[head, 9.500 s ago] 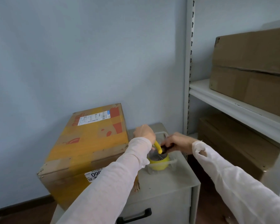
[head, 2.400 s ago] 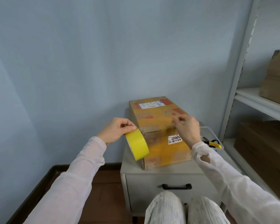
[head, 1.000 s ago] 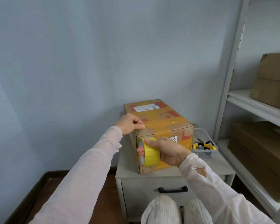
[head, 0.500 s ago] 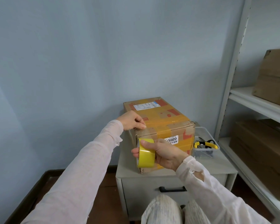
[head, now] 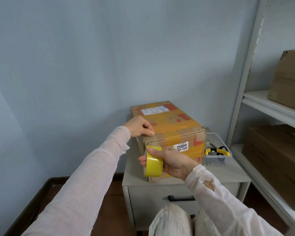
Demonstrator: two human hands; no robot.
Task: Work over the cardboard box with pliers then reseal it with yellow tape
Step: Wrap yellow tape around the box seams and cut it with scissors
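A cardboard box (head: 175, 126) with yellow tape strips and white labels lies on a grey drawer cabinet (head: 228, 174). My left hand (head: 140, 126) presses its fingertips on the box's near top-left corner, where a clear strip runs down to the roll. My right hand (head: 173, 161) grips a roll of yellow tape (head: 153, 161) against the box's front face, low at the left. Yellow-handled pliers (head: 217, 150) lie in a clear plastic tray (head: 216, 160) to the right of the box.
A grey metal shelf unit (head: 269, 106) stands at the right with brown cardboard boxes (head: 289, 79) on its shelves. The cabinet has a black drawer handle (head: 180, 199). My knees (head: 174, 220) are just in front of it. A blue wall is behind.
My right hand took the roll from my left hand and has drawn it down the box's front face. My left hand stays on the top-left corner.
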